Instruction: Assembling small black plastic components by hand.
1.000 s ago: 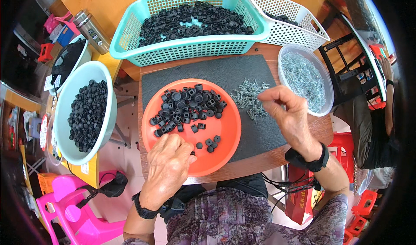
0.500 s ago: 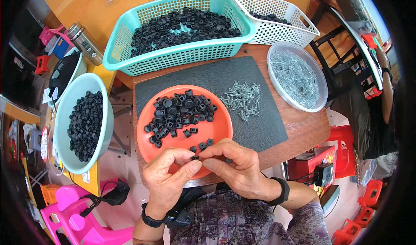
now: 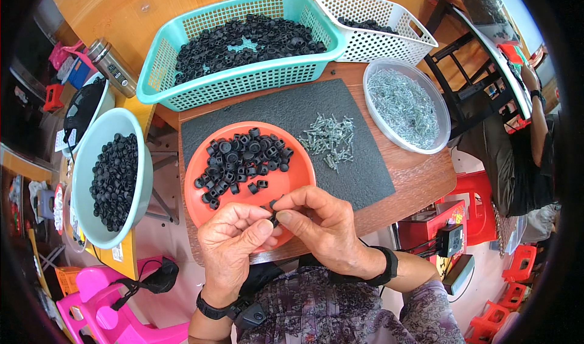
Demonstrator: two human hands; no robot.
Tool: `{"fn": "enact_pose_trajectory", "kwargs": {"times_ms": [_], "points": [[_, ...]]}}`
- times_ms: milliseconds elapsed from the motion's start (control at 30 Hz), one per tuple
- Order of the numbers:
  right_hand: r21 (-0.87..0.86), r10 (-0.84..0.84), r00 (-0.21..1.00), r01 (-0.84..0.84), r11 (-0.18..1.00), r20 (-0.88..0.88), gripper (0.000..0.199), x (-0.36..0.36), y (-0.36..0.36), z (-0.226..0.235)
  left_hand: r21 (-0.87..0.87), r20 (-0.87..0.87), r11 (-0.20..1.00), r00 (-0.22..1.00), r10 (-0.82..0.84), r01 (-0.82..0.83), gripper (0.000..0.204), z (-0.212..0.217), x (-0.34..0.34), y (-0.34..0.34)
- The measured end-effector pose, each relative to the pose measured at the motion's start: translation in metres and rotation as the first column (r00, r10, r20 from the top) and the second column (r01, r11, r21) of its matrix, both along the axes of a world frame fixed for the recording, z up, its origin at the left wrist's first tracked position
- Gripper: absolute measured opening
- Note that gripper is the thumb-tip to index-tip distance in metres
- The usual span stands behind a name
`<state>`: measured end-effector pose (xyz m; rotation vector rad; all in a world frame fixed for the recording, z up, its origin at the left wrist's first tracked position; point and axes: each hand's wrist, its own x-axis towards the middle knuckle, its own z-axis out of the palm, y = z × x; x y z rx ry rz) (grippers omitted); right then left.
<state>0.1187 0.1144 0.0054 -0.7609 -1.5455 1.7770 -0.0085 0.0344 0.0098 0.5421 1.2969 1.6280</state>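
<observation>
Over the near edge of a round orange plate [image 3: 297, 186], my two hands meet at the fingertips. My left hand [image 3: 234, 234] pinches a small black plastic part [image 3: 273, 220], its lower side hidden by the fingers. Thumb and forefinger of my right hand [image 3: 319, 229] press together on the same part from the other side. Many loose black plastic parts [image 3: 240, 158] lie heaped in the plate, some ring-shaped, some with round tops. Right of the plate, a pile of small metal screws [image 3: 328, 140] rests on a dark mat [image 3: 368, 180].
A clear round tub [image 3: 370, 100] of screws stands at the right. Behind are a green basket [image 3: 243, 82] and a white basket [image 3: 383, 53] with black parts. At left, a pale green basin [image 3: 145, 180] holds more. A co-worker's arm [image 3: 535, 113] shows far right.
My fingertips have closed in tighter around the black part, and the right hand has moved a little upward. Small parts seen beyond my fingers are now mostly covered. The whole view has shifted slightly.
</observation>
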Motion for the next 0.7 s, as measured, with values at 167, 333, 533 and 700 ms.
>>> {"fn": "enact_pose_trajectory", "kwargs": {"times_ms": [167,333,533,700], "points": [[0.079,-0.048,0.999,0.048,0.996,0.004,0.009,-0.001,0.000,0.002,0.018,0.029,1.000,0.999,0.025,-0.025,0.023,-0.002,0.005,0.001],[0.145,-0.079,0.996,0.074,0.987,0.028,0.007,-0.001,-0.001,0.005,0.063,0.112,0.998,0.993,-0.030,0.023,0.022,-0.007,0.003,0.001],[0.259,-0.068,0.997,0.056,0.964,0.037,0.008,-0.002,0.001,0.011,0.108,0.219,0.992,0.972,-0.090,0.068,0.025,-0.013,-0.002,0.000],[0.209,-0.095,0.995,0.091,0.974,0.011,0.009,-0.004,0.000,0.012,0.147,0.158,0.989,0.987,-0.037,0.014,0.027,-0.009,0.007,0.003]]}}
